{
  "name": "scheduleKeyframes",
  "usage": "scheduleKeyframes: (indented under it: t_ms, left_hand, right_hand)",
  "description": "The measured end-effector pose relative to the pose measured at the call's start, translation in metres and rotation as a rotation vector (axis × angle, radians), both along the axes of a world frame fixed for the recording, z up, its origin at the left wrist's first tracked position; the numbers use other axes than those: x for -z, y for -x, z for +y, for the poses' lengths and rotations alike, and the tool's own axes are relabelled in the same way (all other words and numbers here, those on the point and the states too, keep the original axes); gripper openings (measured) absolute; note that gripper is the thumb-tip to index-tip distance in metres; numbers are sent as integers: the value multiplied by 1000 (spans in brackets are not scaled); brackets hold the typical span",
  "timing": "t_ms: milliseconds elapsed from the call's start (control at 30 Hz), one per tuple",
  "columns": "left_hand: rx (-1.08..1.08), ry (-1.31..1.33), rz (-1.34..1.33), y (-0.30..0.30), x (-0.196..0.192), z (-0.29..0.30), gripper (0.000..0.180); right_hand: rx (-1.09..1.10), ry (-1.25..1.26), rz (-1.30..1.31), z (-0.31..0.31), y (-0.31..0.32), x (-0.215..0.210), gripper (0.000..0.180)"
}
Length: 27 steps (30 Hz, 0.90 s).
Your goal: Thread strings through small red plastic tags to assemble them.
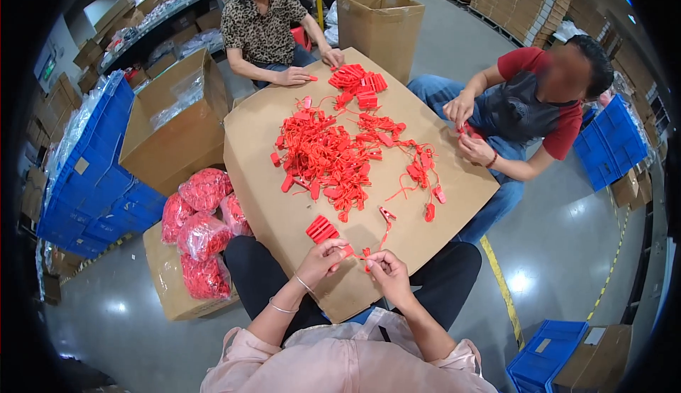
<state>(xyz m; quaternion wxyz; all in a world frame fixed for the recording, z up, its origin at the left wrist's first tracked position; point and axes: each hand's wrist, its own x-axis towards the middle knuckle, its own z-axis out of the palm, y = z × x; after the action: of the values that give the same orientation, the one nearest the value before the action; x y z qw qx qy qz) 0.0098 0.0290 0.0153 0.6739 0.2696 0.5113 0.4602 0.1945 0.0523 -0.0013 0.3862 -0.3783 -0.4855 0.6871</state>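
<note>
My left hand (323, 258) and my right hand (386, 269) meet over the near edge of a brown cardboard sheet (454, 187) laid across laps. Both pinch one small red plastic seal tag (357, 253) between their fingertips. A short neat stack of red tags (321, 229) lies just beyond my left hand. A large tangled heap of red tags with thin tails (326, 155) covers the middle of the sheet. A loose tag (386, 215) lies a little past my right hand.
Two other people sit at the far and right sides, a person's hands (468, 127) working a tag and another's (312, 67) resting by stacked tags (358, 81). Bags of red tags (202, 226) sit on a box at left. Blue crates (99, 166), open cartons (379, 20).
</note>
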Motion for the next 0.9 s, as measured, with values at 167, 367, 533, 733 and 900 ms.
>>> scheduleKeyframes:
  t_ms: [167,367,533,733,900]
  left_hand:
    - [15,-109,118,-3,12,-1,20]
    - [73,-204,126,-1,12,-9,28]
    - [127,-166,120,-2,12,-8,28]
    - [149,-176,147,-4,11,-8,31]
    - [183,-307,311,-3,16,-7,32]
  right_hand:
    - [48,-127,-101,11,0,18,4]
    - [41,-351,-367,9,4,-9,7]
    - [4,-477,-515,13,5,-14,8]
    - [-47,-588,-583,16,2,-18,9]
    - [-128,-673,-632,23,1,-32,9]
